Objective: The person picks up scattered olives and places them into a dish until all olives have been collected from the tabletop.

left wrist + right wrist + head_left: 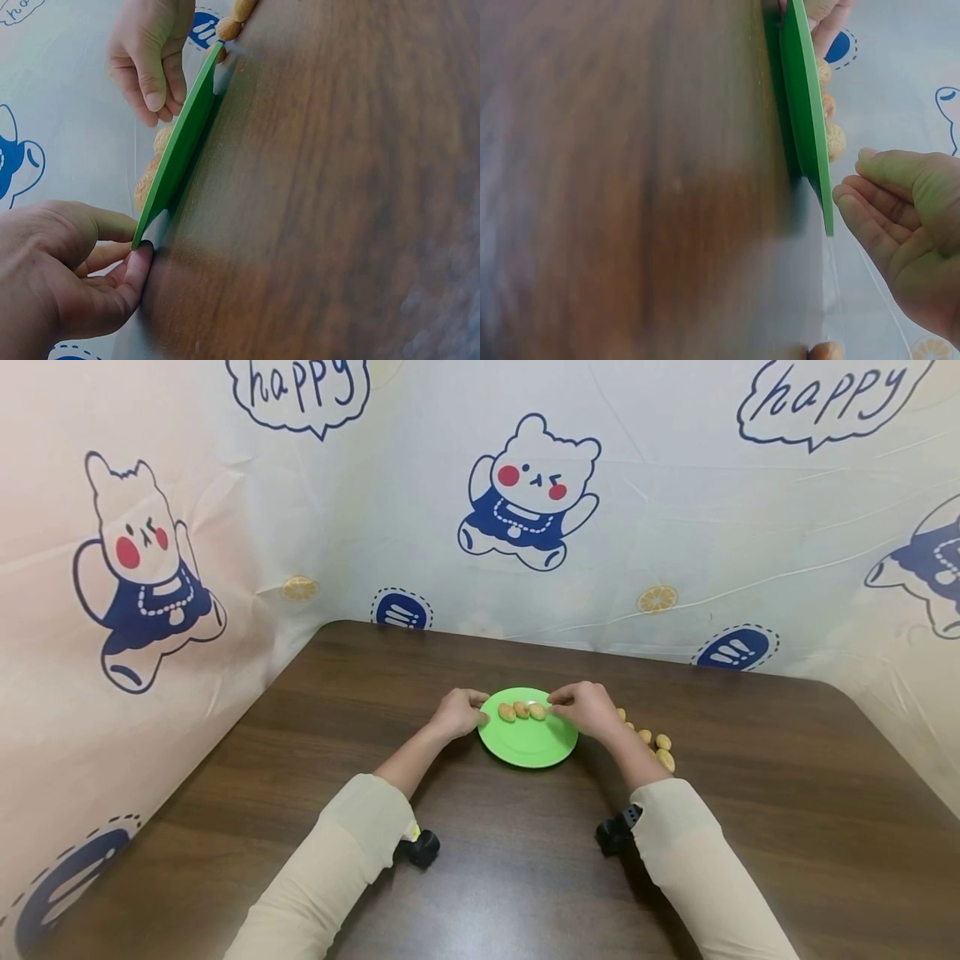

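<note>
A green plate (528, 745) is near the middle of the table. Three tan, rough-shelled peanuts (537, 712) lie in a row on its far half. My left hand (459, 713) pinches the plate's left rim, thumb and fingers on either face of it in the left wrist view. That view shows the plate (180, 150) edge-on, close over the tabletop. At the right rim hovers my right hand (591, 710), fingers loosely bent and nothing between them. In the right wrist view its fingertips are beside the plate's edge, just past the nearest peanut (835, 142).
Several more peanuts (663, 742) lie on the brown wooden table (750, 810), right of the plate and partly behind my right forearm. A printed cloth (420, 510) hangs along the table's far and left sides. Small black cameras (423, 849) are strapped at both wrists.
</note>
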Demonstrator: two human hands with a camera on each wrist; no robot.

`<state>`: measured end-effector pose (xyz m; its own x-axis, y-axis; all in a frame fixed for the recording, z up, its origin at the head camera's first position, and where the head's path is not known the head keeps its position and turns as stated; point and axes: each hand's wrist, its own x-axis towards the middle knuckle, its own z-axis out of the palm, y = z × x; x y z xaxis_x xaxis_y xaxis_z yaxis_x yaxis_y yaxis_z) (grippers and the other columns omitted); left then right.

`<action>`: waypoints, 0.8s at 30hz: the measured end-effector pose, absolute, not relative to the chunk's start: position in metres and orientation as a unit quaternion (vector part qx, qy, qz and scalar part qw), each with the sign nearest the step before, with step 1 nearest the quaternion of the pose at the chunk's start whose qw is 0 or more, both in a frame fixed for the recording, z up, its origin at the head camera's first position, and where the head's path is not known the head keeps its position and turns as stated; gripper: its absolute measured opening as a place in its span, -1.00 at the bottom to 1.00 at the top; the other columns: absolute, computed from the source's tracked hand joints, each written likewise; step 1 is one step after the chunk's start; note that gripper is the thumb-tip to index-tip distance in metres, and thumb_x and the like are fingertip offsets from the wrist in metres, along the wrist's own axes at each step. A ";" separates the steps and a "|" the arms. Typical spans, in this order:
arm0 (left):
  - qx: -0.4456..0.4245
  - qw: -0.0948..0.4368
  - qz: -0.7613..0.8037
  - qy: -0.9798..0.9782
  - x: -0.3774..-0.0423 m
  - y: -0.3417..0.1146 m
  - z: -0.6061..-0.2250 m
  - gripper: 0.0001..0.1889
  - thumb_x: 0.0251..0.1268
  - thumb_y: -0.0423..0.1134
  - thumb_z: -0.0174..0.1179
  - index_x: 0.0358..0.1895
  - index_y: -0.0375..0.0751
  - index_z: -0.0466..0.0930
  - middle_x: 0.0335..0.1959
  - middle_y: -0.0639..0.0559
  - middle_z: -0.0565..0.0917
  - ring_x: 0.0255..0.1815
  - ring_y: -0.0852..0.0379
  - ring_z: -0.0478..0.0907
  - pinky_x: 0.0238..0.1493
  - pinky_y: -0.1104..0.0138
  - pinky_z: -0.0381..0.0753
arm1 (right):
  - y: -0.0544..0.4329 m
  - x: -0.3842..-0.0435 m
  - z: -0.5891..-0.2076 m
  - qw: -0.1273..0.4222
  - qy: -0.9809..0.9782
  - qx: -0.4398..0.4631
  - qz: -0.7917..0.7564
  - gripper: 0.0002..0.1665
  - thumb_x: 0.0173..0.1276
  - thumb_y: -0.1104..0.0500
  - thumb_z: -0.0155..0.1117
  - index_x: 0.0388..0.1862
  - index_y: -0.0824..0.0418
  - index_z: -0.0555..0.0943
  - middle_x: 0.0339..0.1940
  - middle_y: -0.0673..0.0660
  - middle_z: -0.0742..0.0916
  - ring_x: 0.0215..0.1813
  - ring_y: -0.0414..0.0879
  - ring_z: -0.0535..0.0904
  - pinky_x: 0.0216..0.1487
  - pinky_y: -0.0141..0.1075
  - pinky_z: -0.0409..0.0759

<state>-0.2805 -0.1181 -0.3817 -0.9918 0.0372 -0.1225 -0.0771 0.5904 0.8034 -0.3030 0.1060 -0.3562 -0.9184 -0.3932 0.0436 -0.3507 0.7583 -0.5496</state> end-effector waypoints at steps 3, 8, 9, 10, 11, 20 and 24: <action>-0.008 0.063 0.451 0.890 -0.281 -0.118 -0.381 -0.54 0.21 -0.40 0.18 0.22 -0.31 0.43 0.02 -0.17 0.54 0.01 0.00 0.46 -0.15 0.31 0.50 | 0.111 -0.303 -0.354 0.037 0.937 -0.200 -0.284 -0.70 0.31 0.20 0.21 -0.02 0.30 0.64 -0.12 0.20 0.69 -0.09 0.02 0.58 -0.20 -0.22 0.55; -0.014 0.067 0.453 0.889 -0.281 -0.118 -0.381 -0.54 0.21 -0.40 0.18 0.22 -0.30 0.43 0.00 -0.16 0.54 -0.04 0.02 0.47 -0.22 0.34 0.50 | 0.120 -0.302 -0.351 0.038 0.937 -0.203 -0.283 -0.69 0.31 0.20 0.21 -0.01 0.32 0.63 -0.12 0.21 0.69 -0.08 0.04 0.58 -0.19 -0.20 0.55; -0.015 0.067 0.453 0.889 -0.281 -0.118 -0.381 -0.54 0.21 -0.40 0.18 0.21 -0.30 0.44 0.00 -0.16 0.55 -0.05 0.02 0.47 -0.23 0.34 0.49 | 0.123 -0.302 -0.351 0.039 0.937 -0.202 -0.283 -0.69 0.32 0.20 0.21 -0.01 0.33 0.63 -0.11 0.22 0.69 -0.08 0.04 0.57 -0.19 -0.19 0.55; -0.016 0.067 0.453 0.889 -0.281 -0.118 -0.381 -0.54 0.21 -0.40 0.18 0.21 -0.30 0.44 -0.01 -0.16 0.55 -0.05 0.02 0.47 -0.23 0.34 0.49 | 0.125 -0.302 -0.351 0.042 0.937 -0.198 -0.285 -0.68 0.32 0.20 0.20 0.00 0.32 0.62 -0.10 0.21 0.68 -0.08 0.05 0.57 -0.18 -0.18 0.55; -0.017 0.067 0.453 0.889 -0.281 -0.118 -0.381 -0.54 0.21 -0.40 0.18 0.21 -0.29 0.44 -0.01 -0.15 0.55 -0.05 0.03 0.47 -0.23 0.34 0.49 | 0.128 -0.302 -0.350 0.043 0.938 -0.193 -0.286 -0.68 0.32 0.19 0.21 0.00 0.31 0.62 -0.09 0.21 0.68 -0.07 0.05 0.56 -0.18 -0.18 0.54; -0.017 0.065 0.453 0.889 -0.282 -0.118 -0.381 -0.55 0.20 -0.40 0.18 0.20 -0.31 0.45 -0.02 -0.15 0.56 -0.03 0.02 0.47 -0.17 0.33 0.51 | 0.154 -0.302 -0.348 0.023 0.942 -0.182 -0.282 -0.66 0.33 0.17 0.19 0.01 0.33 0.61 -0.03 0.26 0.65 -0.05 0.10 0.55 -0.14 -0.10 0.53; -0.018 0.063 0.453 0.889 -0.283 -0.118 -0.382 -0.55 0.19 -0.41 0.18 0.19 -0.32 0.45 -0.03 -0.15 0.56 -0.04 0.03 0.47 -0.17 0.33 0.50 | 0.165 -0.304 -0.349 0.019 0.944 -0.177 -0.277 -0.66 0.33 0.17 0.19 0.00 0.34 0.61 -0.04 0.28 0.65 -0.05 0.11 0.54 -0.11 -0.08 0.51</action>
